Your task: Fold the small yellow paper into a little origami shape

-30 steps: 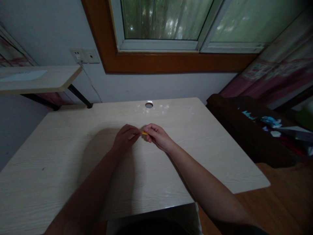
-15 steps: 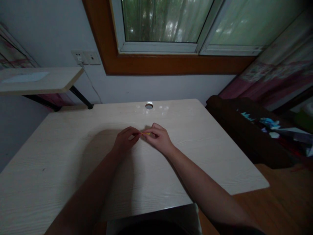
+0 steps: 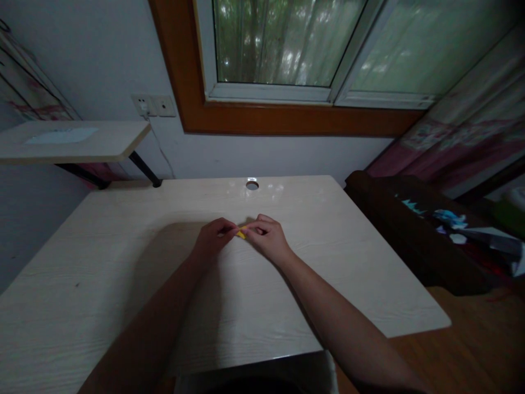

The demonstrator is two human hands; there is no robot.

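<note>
A small yellow piece (image 3: 241,233), perhaps folded paper, is pinched between my two hands just above the desk (image 3: 328,284). My left hand (image 3: 214,236) closes thumb and forefinger on its left end. From the other side, my right hand (image 3: 268,234) grips it with thumb and forefinger, the other fingers curled in. The fingertips of both hands nearly meet and cover most of the piece. Its exact kind is too small to make out.
A raised shelf (image 3: 123,146) with a pale sheet (image 3: 61,135) stands at the back left. Behind the hands is a round cable hole (image 3: 252,185). A dark wooden bench (image 3: 394,235) with several items is on the right. A wall socket (image 3: 153,105) holds a plug.
The yellow piece has turned, and more of its flat yellow side shows below the fingertips. Both hands keep their pinch. The camera view has tilted slightly upward.
</note>
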